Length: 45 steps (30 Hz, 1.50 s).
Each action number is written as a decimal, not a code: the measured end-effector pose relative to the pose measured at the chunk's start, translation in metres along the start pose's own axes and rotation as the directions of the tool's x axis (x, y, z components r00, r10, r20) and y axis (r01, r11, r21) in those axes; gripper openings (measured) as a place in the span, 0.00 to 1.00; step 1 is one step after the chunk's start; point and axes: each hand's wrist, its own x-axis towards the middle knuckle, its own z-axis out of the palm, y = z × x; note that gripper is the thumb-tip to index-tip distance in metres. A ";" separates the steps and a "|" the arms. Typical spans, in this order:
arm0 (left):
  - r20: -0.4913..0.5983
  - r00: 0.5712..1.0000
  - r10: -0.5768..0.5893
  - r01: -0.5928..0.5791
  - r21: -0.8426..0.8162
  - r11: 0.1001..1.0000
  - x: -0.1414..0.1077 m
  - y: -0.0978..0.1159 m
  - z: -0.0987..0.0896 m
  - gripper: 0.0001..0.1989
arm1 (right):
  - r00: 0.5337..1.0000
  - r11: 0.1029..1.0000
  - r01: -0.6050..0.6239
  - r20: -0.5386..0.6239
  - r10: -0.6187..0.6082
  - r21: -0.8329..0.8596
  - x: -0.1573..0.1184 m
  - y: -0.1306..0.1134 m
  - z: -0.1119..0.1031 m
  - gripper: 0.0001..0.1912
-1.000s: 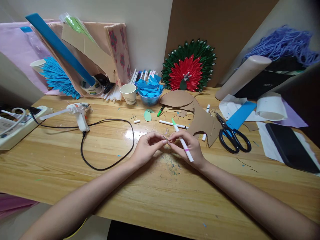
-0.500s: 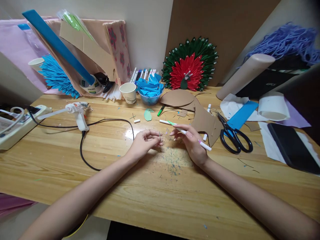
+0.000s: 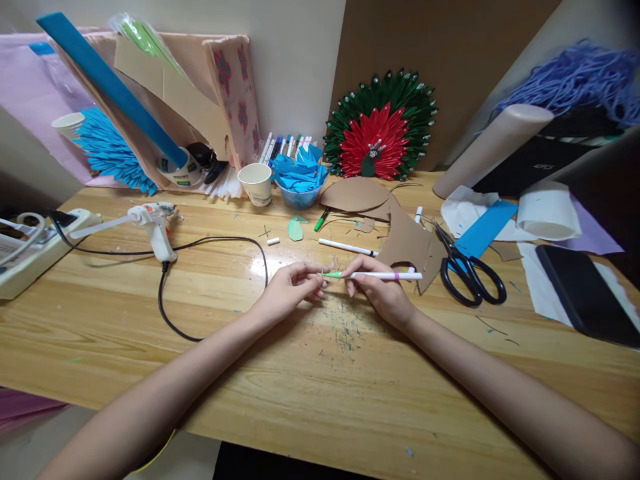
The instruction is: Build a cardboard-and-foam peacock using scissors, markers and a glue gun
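My right hand grips a white marker with a green tip end and a pink band, held nearly level and pointing left. Its green tip meets the fingertips of my left hand. Those left fingers are pinched round something small and thin, too small to name. Beyond the hands lie a light green paper piece, a white cap and a second white marker. A green marker cap rests near the brown cardboard pieces.
A hot glue gun with its cable lies on the left. Black scissors and a phone are on the right. Behind stand a paper cup, a bowl of blue pieces and a red-green feathered peacock craft.
My right hand has turned the marker level and brought its green tip left to the fingertips of my left hand. The left hand has barely moved.
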 end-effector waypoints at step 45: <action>0.006 0.999 0.035 -0.035 0.083 0.996 0.000 -0.002 -0.001 0.13 | 0.999 0.994 0.019 -0.040 -0.023 -0.108 0.001 -0.003 0.003 0.06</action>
